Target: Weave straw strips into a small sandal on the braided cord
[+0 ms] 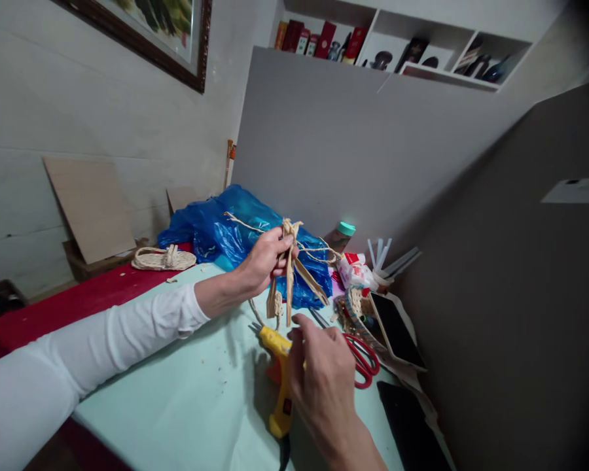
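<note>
My left hand [265,261] is closed around a small figure of dried straw-coloured husk [289,288], tied at the top, its flat strips hanging below my fingers. Thin twisted cords stick out from it to both sides. My right hand [324,366] is just below the strips, its fingers bent and apart, with nothing visible between them. Behind and beside that hand, a yellow glue gun [281,392] lies on the pale green table cover [177,392]; my fingers partly hide it. Red-handled scissors [368,360] lie to the right, partly covered by my right hand.
A crumpled blue plastic bag [211,226] fills the back of the table. A coil of straw rope [164,258] rests on red cloth at the left. To the right are a basket [358,304], a black tablet-like panel [397,327] and a green-lidded jar [343,232].
</note>
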{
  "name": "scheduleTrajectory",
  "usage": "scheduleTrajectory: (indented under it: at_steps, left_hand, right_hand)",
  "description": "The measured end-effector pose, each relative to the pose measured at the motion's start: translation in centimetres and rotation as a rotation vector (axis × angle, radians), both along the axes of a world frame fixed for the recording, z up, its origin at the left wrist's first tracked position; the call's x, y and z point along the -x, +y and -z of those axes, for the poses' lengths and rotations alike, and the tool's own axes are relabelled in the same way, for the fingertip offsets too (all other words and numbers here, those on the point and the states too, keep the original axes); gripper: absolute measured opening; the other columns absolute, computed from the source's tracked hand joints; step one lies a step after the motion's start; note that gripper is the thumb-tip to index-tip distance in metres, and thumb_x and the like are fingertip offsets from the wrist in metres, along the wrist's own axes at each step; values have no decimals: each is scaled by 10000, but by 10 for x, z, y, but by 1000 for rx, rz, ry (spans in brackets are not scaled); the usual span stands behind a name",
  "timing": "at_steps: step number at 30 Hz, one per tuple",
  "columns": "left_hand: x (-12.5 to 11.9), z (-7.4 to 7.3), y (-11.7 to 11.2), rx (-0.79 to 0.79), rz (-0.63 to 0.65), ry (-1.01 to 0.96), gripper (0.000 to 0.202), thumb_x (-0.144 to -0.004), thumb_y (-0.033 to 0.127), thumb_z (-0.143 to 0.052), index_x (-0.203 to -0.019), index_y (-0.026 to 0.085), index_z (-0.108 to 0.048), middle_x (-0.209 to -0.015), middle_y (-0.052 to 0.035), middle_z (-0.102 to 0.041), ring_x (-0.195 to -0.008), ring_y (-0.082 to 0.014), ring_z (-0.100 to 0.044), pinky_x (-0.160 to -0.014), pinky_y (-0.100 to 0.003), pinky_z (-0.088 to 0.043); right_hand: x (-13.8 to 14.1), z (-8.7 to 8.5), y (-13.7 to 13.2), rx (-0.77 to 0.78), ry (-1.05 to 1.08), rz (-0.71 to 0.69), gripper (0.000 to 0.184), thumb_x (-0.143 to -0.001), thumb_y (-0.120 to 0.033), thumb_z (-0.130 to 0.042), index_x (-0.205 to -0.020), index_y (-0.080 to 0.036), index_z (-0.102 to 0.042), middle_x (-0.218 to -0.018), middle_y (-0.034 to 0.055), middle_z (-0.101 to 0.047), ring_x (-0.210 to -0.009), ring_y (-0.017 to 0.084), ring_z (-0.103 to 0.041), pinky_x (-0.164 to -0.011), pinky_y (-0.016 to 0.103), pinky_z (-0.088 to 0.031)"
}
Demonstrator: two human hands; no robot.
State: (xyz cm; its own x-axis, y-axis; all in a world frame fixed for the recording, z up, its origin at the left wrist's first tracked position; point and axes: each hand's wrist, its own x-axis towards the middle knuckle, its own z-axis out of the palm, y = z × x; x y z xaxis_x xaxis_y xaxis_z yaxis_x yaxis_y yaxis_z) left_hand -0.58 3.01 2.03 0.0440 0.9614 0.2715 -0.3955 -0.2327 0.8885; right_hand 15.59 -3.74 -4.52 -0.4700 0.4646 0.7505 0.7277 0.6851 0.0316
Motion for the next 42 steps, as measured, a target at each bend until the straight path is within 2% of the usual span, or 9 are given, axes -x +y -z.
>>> scheduleTrajectory:
  at_steps: [4, 7, 11, 13, 17, 25, 32, 37, 42]
  left_hand:
    - [2, 6, -7, 56, 196, 62, 120, -895, 248, -523, -825, 179, -454, -624, 50, -504, -374, -17, -250, -337, -133, -179]
    - [-6, 19, -15, 95, 317, 95, 139, -891, 280, -544, -841, 177, -465, -624, 47, -513, -381, -16, -231, -341, -136, -163]
    - [-16, 31, -23, 81, 441, 144, 170, -875, 321, -584, -883, 170, -507, -639, 52, -485, -414, -19, -258, -364, -138, -189]
    - [-18, 33, -25, 83, 458, 183, 205, -869, 353, -599, -892, 160, -536, -598, 70, -414, -426, -26, -257, -376, -144, -199]
    - [-19, 35, -28, 75, 449, 224, 216, -886, 364, -582, -922, 156, -539, -573, 86, -337, -443, -34, -246, -392, -151, -195]
    - [-18, 34, -32, 70, 316, 347, 150, -897, 313, -547, -881, 165, -526, -571, 79, -356, -460, -43, -302, -390, -138, -239]
    - [-23, 34, -34, 65, 190, 293, 147, -827, 239, -597, -930, 158, -530, -639, 45, -539, -507, -81, -523, -485, -201, -441]
    - [-21, 34, -34, 117, 172, 409, 100, -829, 241, -586, -843, 149, -549, -509, 77, -461, -429, -54, -406, -411, -167, -329]
    - [-22, 36, -36, 88, 147, 480, 102, -852, 257, -560, -802, 170, -539, -527, 81, -447, -427, -56, -374, -377, -166, -287]
  right_hand:
    - [-12, -16, 8, 93, 343, 74, 122, -933, -211, -458, -983, -168, -560, -852, 82, -616, -762, 214, -543, -720, 355, -413]
    - [-17, -24, 12, 219, 381, 114, 179, -920, -330, -507, -985, -183, -585, -958, 104, -610, -917, 262, -548, -835, 422, -417]
    - [-14, -23, 12, 761, 541, -174, 342, -932, -397, -511, -1230, -232, -531, -1182, 87, -603, -1031, 228, -593, -892, 368, -464]
    - [-12, -20, 13, 943, 645, -266, 377, -938, -399, -497, -1279, -238, -495, -1119, 68, -623, -918, 194, -630, -831, 328, -493]
    - [-12, -21, 15, 1095, 681, -333, 365, -941, -379, -472, -1265, -212, -504, -767, -8, -565, -648, 150, -546, -619, 269, -465]
    - [-10, -20, 14, 913, 670, -202, 368, -937, -390, -495, -1244, -209, -591, -738, -11, -548, -656, 142, -485, -568, 240, -384]
    - [-9, -18, 15, 846, 721, -172, 266, -913, -374, -548, -1044, -178, -672, -690, -8, -596, -690, 156, -534, -648, 262, -396]
    - [-10, -16, 15, 839, 771, -95, 231, -892, -387, -567, -816, -175, -619, -650, -13, -577, -583, 132, -473, -557, 263, -360]
    - [-7, -11, 14, 838, 853, -133, 210, -906, -354, -557, -769, -201, -514, -638, -23, -602, -585, 131, -538, -563, 253, -395]
